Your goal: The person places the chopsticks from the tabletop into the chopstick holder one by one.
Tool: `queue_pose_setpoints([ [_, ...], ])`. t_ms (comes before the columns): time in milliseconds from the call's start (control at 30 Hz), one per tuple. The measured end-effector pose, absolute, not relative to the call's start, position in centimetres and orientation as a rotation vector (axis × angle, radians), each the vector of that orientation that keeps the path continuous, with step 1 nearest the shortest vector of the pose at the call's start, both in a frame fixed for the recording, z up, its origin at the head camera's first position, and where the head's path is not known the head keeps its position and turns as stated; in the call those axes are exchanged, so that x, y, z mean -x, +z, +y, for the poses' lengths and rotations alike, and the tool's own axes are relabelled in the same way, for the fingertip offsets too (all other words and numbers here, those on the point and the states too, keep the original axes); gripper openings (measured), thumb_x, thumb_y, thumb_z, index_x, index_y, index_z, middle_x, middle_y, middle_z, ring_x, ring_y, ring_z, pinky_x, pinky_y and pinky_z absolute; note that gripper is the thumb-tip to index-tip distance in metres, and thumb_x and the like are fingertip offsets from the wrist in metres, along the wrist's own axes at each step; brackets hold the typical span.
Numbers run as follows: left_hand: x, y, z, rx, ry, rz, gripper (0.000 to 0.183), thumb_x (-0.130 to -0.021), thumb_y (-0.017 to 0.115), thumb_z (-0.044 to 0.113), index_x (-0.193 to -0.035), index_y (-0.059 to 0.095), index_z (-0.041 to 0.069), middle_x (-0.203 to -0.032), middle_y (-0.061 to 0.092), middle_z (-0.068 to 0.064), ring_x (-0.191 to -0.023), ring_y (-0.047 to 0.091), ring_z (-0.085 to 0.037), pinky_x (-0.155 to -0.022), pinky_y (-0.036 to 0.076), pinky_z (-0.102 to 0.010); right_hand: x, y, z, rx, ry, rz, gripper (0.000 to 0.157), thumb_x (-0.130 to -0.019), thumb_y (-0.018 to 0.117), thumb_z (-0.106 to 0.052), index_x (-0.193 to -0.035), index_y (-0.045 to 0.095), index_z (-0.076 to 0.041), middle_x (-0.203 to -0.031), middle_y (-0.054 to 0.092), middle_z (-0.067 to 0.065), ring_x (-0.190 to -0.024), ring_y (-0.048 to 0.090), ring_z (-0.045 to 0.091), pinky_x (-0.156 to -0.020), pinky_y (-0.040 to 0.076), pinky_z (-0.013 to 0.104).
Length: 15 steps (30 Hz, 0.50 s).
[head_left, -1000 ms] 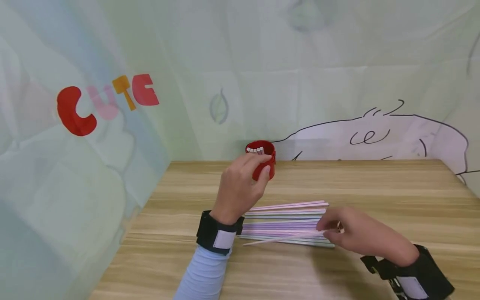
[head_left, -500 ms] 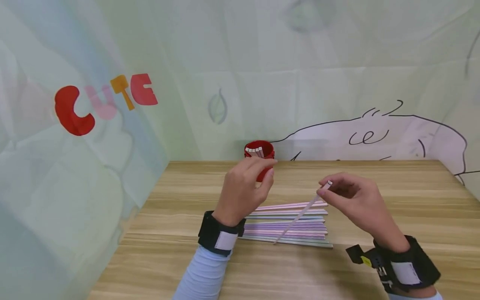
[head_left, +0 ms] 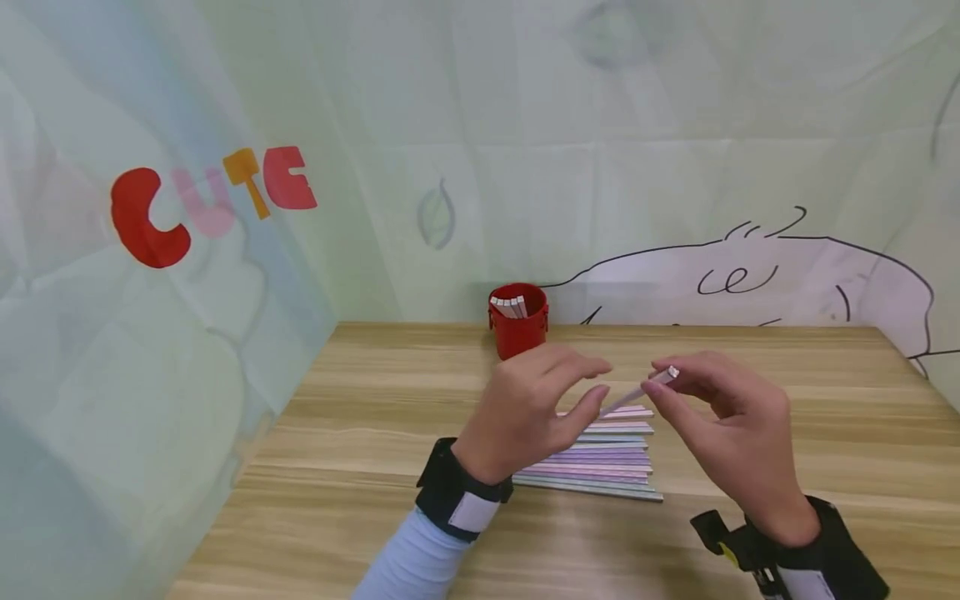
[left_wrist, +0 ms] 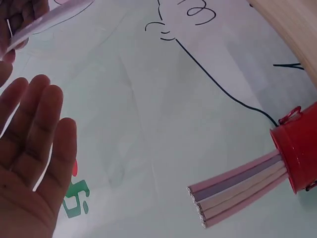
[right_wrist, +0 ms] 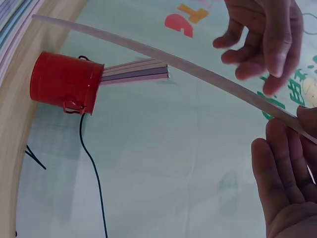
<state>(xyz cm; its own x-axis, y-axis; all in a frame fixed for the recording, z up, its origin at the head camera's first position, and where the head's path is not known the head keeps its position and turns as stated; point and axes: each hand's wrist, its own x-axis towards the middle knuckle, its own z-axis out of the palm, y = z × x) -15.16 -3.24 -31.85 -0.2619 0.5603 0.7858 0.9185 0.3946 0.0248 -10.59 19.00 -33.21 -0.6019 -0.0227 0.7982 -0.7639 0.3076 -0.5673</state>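
My right hand (head_left: 738, 417) pinches one end of a long, thin, pale pink strip (right_wrist: 198, 73) between thumb and fingertips, above the table. From there the strip slants down toward my left hand (head_left: 532, 408), which overlaps its far part in the head view. The left hand's thumb and fingers are spread apart with nothing between them, as the left wrist view also shows. Below both hands lies a row of pastel strips (head_left: 618, 458) in pink, purple, blue and green, side by side, its left part hidden by the left hand.
A small red bucket (head_left: 519, 332) with side handles stands at the back of the wooden table (head_left: 360, 408). Several strips (left_wrist: 242, 188) lean in it, ends above the rim. Behind rises a printed cloth backdrop (head_left: 637, 167), with another cloth side along the left.
My right hand has lifted the pink strip off the row and raised it, end upward. My left hand has moved from in front of the bucket rightward and down toward the strip.
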Motion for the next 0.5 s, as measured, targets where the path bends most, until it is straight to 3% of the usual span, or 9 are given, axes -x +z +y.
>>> queue_pose_setpoints([
  [233,14.4,-32.3,-1.6,1.328,-0.579,-1.897,0.025,-0.09,0.077,0.022,-0.11,0.074,0.007,-0.097,0.074,0.0,-0.086,0.069,-0.009,-0.088,0.048,-0.013,10.5,-33.3,18.1,-0.836,1.236,-1.759,0.021,-0.083,0.081,-0.002,-0.101,0.074,0.007,-0.092,0.071,0.016,-0.085,0.068,0.011,-0.081,0.055,0.019],
  [500,14.2,-32.4,-1.3,1.348,-0.67,-1.925,0.023,-0.09,0.078,0.016,-0.108,0.071,0.004,-0.096,0.073,-0.002,-0.087,0.068,-0.008,-0.089,0.048,-0.012,10.4,-33.0,17.4,-0.852,1.105,-1.738,0.034,-0.093,0.074,-0.03,-0.096,0.075,0.004,-0.088,0.072,0.013,-0.087,0.067,0.009,-0.081,0.052,0.015],
])
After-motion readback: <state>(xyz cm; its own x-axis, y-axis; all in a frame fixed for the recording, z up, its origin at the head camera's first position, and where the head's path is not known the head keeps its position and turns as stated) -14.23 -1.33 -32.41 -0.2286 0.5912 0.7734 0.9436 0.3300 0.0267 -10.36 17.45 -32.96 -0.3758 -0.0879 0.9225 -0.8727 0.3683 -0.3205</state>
